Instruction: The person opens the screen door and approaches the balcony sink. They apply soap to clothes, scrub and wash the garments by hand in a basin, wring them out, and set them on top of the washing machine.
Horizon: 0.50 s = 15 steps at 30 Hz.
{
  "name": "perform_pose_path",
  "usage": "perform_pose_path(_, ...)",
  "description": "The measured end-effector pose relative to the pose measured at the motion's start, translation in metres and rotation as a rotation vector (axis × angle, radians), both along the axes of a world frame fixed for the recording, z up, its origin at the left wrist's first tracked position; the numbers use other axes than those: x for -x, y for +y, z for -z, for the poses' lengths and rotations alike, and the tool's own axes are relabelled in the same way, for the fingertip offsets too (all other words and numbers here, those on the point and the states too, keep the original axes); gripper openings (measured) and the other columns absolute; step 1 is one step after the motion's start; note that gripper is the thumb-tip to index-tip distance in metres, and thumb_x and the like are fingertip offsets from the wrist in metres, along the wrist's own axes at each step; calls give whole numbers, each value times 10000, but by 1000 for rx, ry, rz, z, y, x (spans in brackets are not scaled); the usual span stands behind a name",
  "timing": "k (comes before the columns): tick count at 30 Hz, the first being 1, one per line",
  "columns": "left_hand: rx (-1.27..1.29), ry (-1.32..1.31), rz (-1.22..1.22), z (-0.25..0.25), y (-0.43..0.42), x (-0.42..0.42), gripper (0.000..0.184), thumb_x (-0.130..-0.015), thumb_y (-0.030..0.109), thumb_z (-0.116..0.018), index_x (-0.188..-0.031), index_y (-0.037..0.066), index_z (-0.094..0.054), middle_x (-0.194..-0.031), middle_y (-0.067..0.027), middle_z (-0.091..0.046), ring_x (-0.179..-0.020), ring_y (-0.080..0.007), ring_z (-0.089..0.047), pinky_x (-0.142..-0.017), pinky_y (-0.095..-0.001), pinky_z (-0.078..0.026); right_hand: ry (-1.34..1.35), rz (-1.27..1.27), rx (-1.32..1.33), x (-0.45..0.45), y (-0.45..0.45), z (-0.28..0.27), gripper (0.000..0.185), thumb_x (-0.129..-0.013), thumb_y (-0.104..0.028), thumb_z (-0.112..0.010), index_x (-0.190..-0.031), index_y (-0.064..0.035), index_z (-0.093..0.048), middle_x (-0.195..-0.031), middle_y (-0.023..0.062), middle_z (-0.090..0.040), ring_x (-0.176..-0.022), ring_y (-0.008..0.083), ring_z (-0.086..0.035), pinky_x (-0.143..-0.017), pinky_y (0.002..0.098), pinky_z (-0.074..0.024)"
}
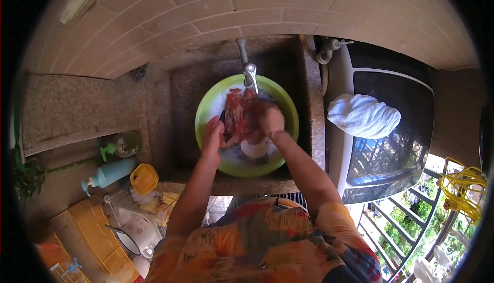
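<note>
A green basin (293, 125) of sudsy water stands in the stone sink, under a metal tap (250, 72). Wet red cloth (235, 114) lies bunched in the basin. At its left side, my left hand (212, 134) has its fingers closed on the cloth's edge. My right hand (271, 120) is on the right part of the cloth, blurred by motion, and its fingers cannot be made out. Something pale (253, 149) shows in the water below the cloth.
On the right, a twisted white cloth (364, 116) rests on a dark-lidded washing machine (386, 159). At left are a blue pump bottle (116, 172), a green-topped bottle (123, 145) and a yellow container (144, 178). A yellow cord (463, 188) hangs far right.
</note>
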<state>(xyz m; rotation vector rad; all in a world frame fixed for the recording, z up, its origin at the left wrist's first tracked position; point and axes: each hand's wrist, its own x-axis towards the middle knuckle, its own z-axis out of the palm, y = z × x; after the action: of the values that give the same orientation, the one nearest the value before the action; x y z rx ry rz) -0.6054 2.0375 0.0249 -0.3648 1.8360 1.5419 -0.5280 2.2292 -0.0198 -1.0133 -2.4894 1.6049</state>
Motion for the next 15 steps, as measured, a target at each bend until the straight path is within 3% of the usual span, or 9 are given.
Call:
perform_pose_path(2, -64, -249, -64, -3, 1, 6, 553, -831, 510, -614, -1265, 184, -506, -919, 36, -553, -715, -85, -469, -606, -248, -347, 18, -151, 33, 2, -21, -58, 248, -737, -92, -597, -979, -61, -641, -951, 168, -643, -913, 345, -624, -834, 419, -474)
perform_pose_path(3, -122, -307, -108, -8, 7, 5, 419, -907, 492, -512, -1203, 196, -527, -1072, -77, -578, -878, -193, -571, -746, -320, -472, 71, -246, 151, 1, -29, -89, 234, -724, -89, -603, -954, -63, -635, -956, 154, -633, -913, 344, -615, -822, 408, -479)
perform_pose_path(4, -354, -382, -101, -11, 11, 4, 459, -911, 500, -495, -1246, 187, -500, -1134, -89, -554, -952, -221, -552, -802, -359, -457, 124, -342, 273, -2, -40, -115, 220, -710, -86, -608, -928, -66, -630, -960, 140, -624, -913, 343, -607, -811, 398, -484)
perform_pose_path(6, -711, -524, -76, -16, 15, 6, 510, -932, 494, -443, -1303, 144, -460, -1239, -128, -507, -1102, -282, -492, -929, -423, -393, 519, -446, 16, -11, -64, -140, 221, -668, -98, -651, -883, -68, -612, -997, 104, -588, -945, 333, -570, -830, 399, -462)
perform_pose_path(8, -941, -686, -27, -21, 15, 11, 534, -965, 465, -375, -1328, 78, -434, -1325, -179, -461, -1252, -348, -410, -1072, -472, -297, 624, -416, -36, -17, -83, -159, 260, -639, -106, -667, -893, -74, -620, -990, 99, -566, -968, 322, -540, -837, 401, -425)
perform_pose_path(12, -930, -564, 60, -10, -1, 0, 516, -955, 446, -398, -1290, 57, -455, -1271, -156, -491, -1203, -317, -446, -1037, -442, -330, 658, -325, -160, -13, -102, -154, 285, -634, -150, -701, -883, -41, -614, -999, 94, -561, -980, 292, -514, -822, 399, -386)
perform_pose_path(15, -867, -455, 46, -3, -1, -5, 486, -944, 427, -424, -1259, 61, -477, -1230, -135, -510, -1160, -289, -474, -1003, -418, -360, 723, -323, -404, -4, -100, -142, 269, -632, -197, -713, -832, -56, -603, -959, 77, -565, -896, 263, -536, -752, 373, -417)
